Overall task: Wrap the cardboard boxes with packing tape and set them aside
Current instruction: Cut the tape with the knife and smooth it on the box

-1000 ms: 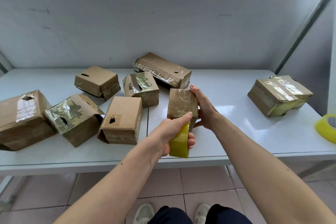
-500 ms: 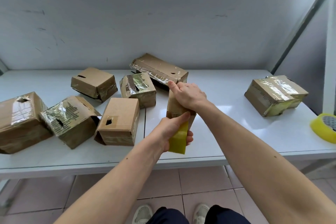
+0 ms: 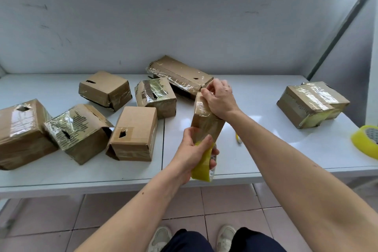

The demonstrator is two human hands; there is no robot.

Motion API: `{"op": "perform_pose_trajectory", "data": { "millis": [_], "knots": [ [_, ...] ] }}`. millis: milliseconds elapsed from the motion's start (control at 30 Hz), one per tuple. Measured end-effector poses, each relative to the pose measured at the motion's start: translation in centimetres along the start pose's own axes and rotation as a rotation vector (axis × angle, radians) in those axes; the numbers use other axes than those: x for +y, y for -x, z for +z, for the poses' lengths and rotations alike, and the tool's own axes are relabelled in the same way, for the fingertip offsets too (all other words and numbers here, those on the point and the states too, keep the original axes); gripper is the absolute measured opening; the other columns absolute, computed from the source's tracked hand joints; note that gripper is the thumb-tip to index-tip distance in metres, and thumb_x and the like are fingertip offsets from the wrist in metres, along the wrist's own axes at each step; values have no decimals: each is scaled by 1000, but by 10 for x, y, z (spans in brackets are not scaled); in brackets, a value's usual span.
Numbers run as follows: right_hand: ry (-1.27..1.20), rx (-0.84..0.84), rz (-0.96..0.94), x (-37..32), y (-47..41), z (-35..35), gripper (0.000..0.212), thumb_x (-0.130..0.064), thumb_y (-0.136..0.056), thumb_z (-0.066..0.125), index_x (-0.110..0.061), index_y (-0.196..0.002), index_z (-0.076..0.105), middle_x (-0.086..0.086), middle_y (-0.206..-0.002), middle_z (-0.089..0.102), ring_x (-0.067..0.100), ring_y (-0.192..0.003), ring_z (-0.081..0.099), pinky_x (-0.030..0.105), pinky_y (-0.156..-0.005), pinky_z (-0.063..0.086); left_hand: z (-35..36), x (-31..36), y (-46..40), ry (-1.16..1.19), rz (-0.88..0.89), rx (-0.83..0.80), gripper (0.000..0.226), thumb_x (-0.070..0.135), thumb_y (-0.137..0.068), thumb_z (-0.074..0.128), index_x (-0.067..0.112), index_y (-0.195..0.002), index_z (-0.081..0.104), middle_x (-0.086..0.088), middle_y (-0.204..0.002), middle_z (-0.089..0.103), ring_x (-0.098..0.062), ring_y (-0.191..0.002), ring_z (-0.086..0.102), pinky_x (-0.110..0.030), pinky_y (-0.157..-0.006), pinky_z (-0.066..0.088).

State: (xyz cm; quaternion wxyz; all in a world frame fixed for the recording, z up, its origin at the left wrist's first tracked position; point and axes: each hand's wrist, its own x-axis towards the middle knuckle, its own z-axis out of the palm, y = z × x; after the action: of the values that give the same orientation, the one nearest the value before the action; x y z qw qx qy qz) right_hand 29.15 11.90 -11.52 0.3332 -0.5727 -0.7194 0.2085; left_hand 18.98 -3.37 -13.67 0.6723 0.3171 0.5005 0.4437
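White table [image 3: 255, 108] against a pale wall, and at centre frame the box [image 3: 206, 122] stands on end, tilted a little, its faces glossy with tape. Right hand [image 3: 219, 100] sits on its top end, fingers curled and pinching there, at the tape by the look of it. Left hand [image 3: 192, 151] wraps the yellow roll [image 3: 203, 166] at the box's lower end, thumb over the top. We're mid-wrap, I'd say: next comes pulling the roll clear to pay out tape and turning the box under it. Open room lies right of centre, between this box and the wrapped pair [image 3: 311, 104] at far right; a spare roll [image 3: 366, 141] sits at the right edge. Left half is crowded with six boxes [image 3: 133, 133], one just behind the right hand. Table's front edge runs just under the roll, so little margin there.
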Motion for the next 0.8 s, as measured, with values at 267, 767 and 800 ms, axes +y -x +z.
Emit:
{"op": "perform_pose_trajectory", "data": {
  "millis": [267, 767, 800],
  "knots": [
    [-21, -354, -101, 49, 48, -37, 89, -72, -67, 72, -51, -145, 35, -1, -135, 28, 17, -128, 39, 24, -110, 31, -7, 0, -3, 1, 10, -28, 25, 25, -101, 57, 38, -116, 43, -20, -94, 71, -24, -57, 62, -34, -58, 55],
    [-291, -329, -5, 57, 31, -42, 77, -72, -79, 56, -51, -146, 25, -2, -155, 24, 17, -138, 32, 35, -109, 33, -14, 1, -20, -25, -1, -57, 38, 9, -100, 58, 28, -130, 44, -22, -96, 72, -29, -69, 70, -39, -62, 58],
    [-388, -195, 101, 65, 33, -42, 77, -74, -81, 53, -39, -146, 35, 2, -148, 38, 17, -130, 43, 33, -101, 39, -14, 0, -21, -13, 0, -60, 38, 9, -100, 57, 28, -130, 44, -22, -96, 72, -29, -68, 69, -39, -61, 58]
  ]
}}
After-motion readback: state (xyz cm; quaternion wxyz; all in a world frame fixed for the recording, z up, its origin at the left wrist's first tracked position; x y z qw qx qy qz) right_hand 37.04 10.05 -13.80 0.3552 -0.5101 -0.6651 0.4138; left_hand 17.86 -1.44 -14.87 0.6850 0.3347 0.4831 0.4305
